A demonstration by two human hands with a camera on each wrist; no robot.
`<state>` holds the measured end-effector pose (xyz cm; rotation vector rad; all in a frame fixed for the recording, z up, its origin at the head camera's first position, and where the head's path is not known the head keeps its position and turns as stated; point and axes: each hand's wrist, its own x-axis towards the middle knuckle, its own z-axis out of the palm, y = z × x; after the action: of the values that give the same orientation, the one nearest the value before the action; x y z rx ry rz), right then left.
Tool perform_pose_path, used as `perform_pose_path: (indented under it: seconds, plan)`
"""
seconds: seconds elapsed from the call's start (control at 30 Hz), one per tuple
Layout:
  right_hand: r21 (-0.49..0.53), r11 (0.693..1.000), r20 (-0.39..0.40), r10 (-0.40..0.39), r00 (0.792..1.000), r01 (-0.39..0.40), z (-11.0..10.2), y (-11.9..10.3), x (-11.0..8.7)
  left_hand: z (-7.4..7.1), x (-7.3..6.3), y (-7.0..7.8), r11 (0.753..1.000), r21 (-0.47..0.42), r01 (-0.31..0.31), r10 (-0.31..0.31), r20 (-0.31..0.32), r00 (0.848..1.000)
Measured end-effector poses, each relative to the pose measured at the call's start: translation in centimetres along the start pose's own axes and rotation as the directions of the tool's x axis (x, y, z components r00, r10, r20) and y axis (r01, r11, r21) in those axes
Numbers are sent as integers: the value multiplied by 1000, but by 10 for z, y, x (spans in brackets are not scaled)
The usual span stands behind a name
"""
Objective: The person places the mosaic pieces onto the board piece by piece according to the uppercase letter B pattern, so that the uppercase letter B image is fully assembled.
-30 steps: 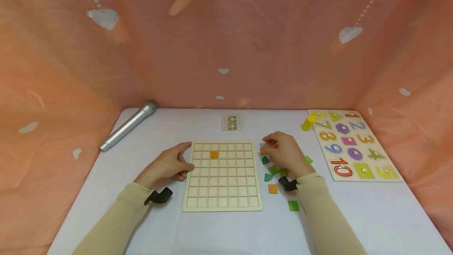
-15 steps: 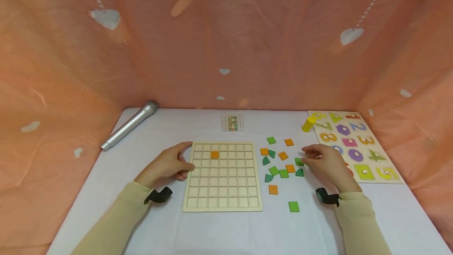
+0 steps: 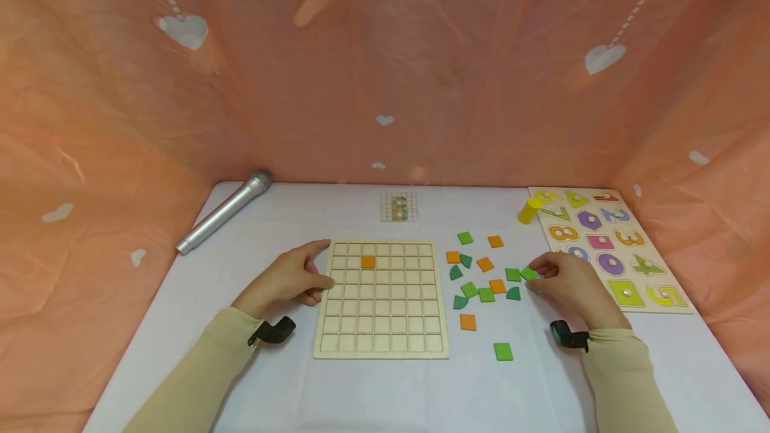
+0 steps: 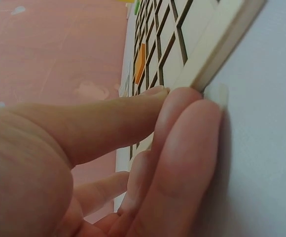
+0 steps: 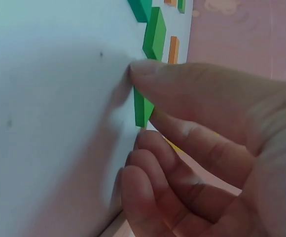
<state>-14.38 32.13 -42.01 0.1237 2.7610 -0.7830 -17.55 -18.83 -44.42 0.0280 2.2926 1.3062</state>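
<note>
Closest to me, a lone green square tile lies on the white tabletop; past it, I see the left hand pinching the left edge of a pale wooden grid board, thumb on top; the right hand grips a bright green square tile between thumb and index finger, right of the loose orange square tiles and dark green quarter-round tiles; one seated orange square tile sits in the board's second far row; farther off, I make out a wooden number puzzle, a yellow cylinder, a small printed grid card and a silver microphone.
</note>
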Motion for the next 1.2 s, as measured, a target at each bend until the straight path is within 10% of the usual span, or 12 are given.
perform_pose_path:
  seconds: [0.8,1.2]
  plan:
    - [15,1000,-52,-5,999,5,2,-1,2,-1,1,1,1000,5,26,-26,-6,1000]
    - [78,987,-43,-140,989,143,30,-59,23,-2,-2,2,1000,-4,7,-7,3,1000]
